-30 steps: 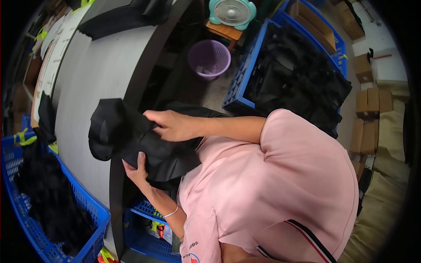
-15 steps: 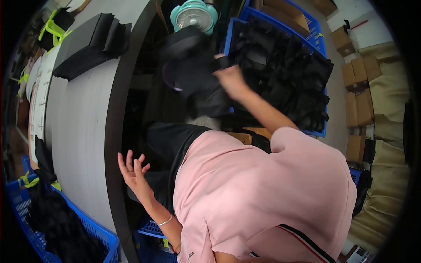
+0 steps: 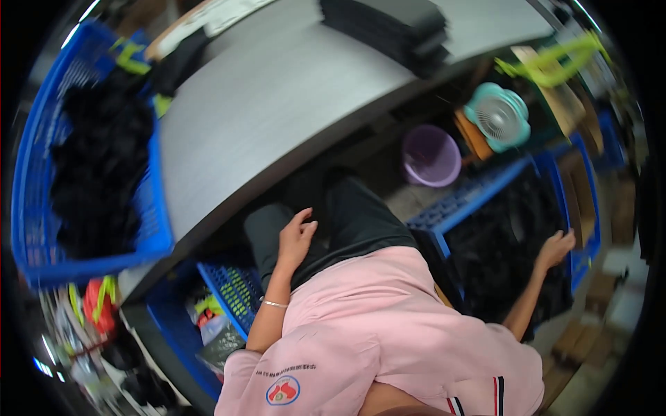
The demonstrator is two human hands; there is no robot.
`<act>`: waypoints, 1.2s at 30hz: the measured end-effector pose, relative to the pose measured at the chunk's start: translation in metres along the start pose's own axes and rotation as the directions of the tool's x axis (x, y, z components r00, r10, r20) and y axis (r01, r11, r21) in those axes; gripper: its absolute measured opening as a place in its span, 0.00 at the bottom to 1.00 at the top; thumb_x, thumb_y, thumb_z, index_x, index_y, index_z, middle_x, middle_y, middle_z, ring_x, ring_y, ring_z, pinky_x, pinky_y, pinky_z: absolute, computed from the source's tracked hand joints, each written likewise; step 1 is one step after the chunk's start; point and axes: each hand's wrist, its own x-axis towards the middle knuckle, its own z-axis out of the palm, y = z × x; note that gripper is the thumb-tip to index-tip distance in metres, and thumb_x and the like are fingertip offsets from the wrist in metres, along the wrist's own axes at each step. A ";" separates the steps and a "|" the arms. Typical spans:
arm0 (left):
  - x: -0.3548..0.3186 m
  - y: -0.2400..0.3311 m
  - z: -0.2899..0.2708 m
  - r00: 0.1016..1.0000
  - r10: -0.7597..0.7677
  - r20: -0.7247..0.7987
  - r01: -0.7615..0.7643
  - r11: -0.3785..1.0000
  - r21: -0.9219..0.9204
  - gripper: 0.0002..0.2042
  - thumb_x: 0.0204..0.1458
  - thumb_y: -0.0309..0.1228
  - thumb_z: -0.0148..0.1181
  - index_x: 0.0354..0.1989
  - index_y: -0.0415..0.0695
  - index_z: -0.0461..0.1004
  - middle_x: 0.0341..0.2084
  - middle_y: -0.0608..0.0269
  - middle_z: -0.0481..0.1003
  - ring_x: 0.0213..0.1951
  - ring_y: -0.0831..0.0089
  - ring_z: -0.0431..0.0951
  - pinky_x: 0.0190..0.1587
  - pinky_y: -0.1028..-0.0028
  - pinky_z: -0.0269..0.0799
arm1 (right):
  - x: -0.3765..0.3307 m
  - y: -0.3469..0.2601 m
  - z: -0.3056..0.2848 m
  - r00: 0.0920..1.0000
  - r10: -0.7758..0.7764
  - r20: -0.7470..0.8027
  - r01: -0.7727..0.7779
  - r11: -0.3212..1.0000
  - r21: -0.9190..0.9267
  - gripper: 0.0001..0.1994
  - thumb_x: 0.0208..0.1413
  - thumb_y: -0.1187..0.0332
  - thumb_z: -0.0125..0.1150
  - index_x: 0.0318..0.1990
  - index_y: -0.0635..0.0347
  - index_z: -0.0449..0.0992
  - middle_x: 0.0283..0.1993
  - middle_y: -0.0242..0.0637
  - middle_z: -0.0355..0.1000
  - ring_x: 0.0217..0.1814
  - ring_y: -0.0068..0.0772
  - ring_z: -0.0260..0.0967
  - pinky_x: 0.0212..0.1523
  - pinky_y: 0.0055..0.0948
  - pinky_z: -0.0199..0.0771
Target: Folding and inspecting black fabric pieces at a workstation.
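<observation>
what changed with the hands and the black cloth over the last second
The right hand carried the black cloth from the table out to the right and let it go; it is now empty, over the blue crate of black cloth. The left hand let go too and dropped onto the lap. The purple bucket and small fan stayed put.

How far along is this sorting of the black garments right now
Done: a folded black stack lies on the grey table. In hand: nothing; the right hand reaches into the blue crate of black pieces, the left hand rests on the lap. Left: both crates look full.
</observation>
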 end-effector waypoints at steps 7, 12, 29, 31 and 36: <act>-0.007 -0.012 -0.011 0.992 0.083 -0.094 -0.075 0.994 0.082 0.18 0.57 0.28 0.61 0.56 0.40 0.73 0.46 0.48 0.78 0.43 0.62 0.82 0.45 0.68 0.78 | -0.072 -0.437 -0.064 0.696 -0.715 -0.064 0.418 0.332 0.846 0.18 0.56 0.79 0.58 0.55 0.60 0.73 0.63 0.46 0.65 0.63 0.51 0.66 0.57 0.38 0.71; -0.004 -0.014 -0.014 0.999 0.042 -0.028 -0.044 0.997 -0.063 0.19 0.58 0.29 0.60 0.58 0.40 0.72 0.47 0.49 0.78 0.45 0.65 0.81 0.46 0.71 0.77 | -0.074 -0.634 -0.105 0.562 -0.784 -0.265 0.236 -0.155 0.959 0.19 0.56 0.80 0.59 0.55 0.60 0.71 0.61 0.44 0.67 0.56 0.44 0.72 0.49 0.35 0.76; 0.002 -0.022 -0.054 0.990 0.018 0.142 0.097 0.641 -0.761 0.22 0.65 0.32 0.54 0.65 0.36 0.63 0.59 0.55 0.70 0.57 0.69 0.75 0.55 0.74 0.72 | -0.058 -0.983 -0.064 0.397 -0.840 0.371 -0.674 0.009 0.739 0.11 0.53 0.60 0.72 0.39 0.52 0.80 0.35 0.22 0.72 0.37 0.18 0.62 0.42 0.25 0.64; -0.002 -0.020 -0.055 0.991 0.006 0.133 0.099 0.630 -0.770 0.22 0.65 0.31 0.54 0.65 0.37 0.63 0.58 0.55 0.71 0.56 0.70 0.75 0.55 0.74 0.72 | -0.077 -0.967 -0.083 0.471 -0.838 0.276 -0.636 -0.106 0.764 0.08 0.54 0.63 0.70 0.36 0.53 0.79 0.31 0.20 0.70 0.34 0.17 0.60 0.39 0.22 0.62; -0.021 0.012 -0.085 0.997 0.068 -0.020 -0.066 0.778 -0.625 0.27 0.58 0.28 0.62 0.66 0.40 0.64 0.57 0.54 0.73 0.56 0.71 0.75 0.56 0.72 0.71 | -0.126 -0.823 -0.176 0.669 -0.729 -0.142 -0.072 -0.255 0.964 0.10 0.56 0.67 0.67 0.34 0.65 0.74 0.30 0.37 0.72 0.33 0.29 0.68 0.36 0.27 0.66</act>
